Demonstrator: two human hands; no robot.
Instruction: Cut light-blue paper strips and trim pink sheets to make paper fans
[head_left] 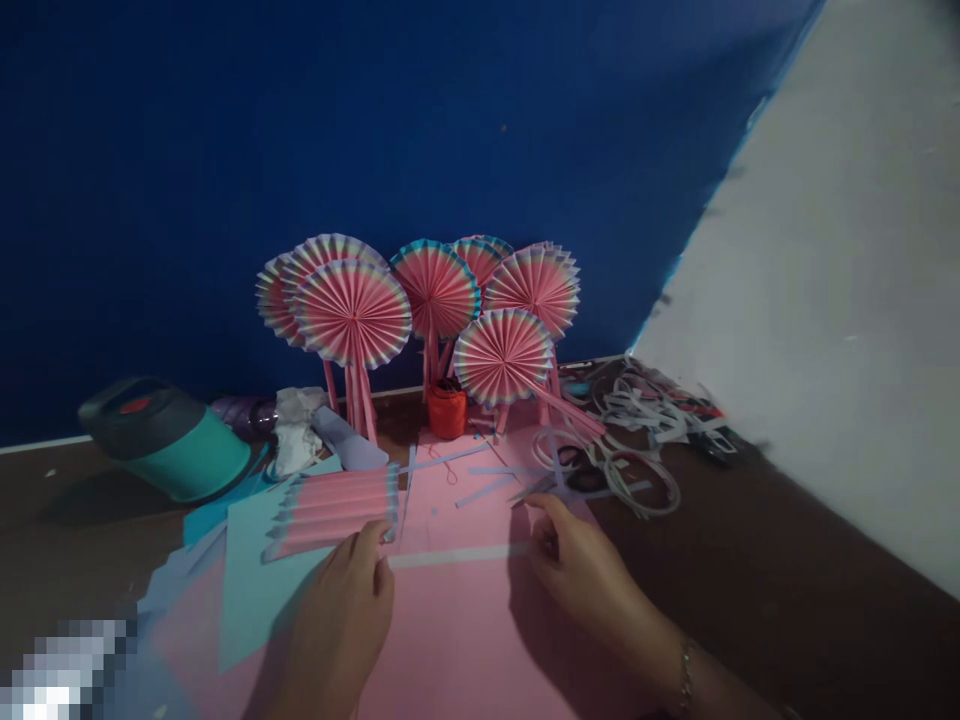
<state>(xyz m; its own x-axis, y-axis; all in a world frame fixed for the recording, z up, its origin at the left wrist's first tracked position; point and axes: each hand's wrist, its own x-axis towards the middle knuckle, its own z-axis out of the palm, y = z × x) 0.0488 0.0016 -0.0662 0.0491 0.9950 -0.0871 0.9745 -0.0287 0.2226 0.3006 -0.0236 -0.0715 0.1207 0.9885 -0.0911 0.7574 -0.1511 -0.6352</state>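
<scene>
A thin pale paper strip (457,556) lies across a large pink paper sheet (465,640) on the floor. My left hand (341,625) pinches the strip's left end with thumb and fingers closed. My right hand (581,570) pinches its right end, fingers curled. A pleated pink paper with blue edges (334,508) lies just beyond my left hand, on a light blue sheet (251,590).
Several round pink pleated paper fans (435,300) on sticks lean against the blue wall. Nearby are a red thread spool (447,408), a teal and grey container (169,440), loose strips (480,478) and a heap of paper offcuts (637,430). A white wall (840,300) rises at right.
</scene>
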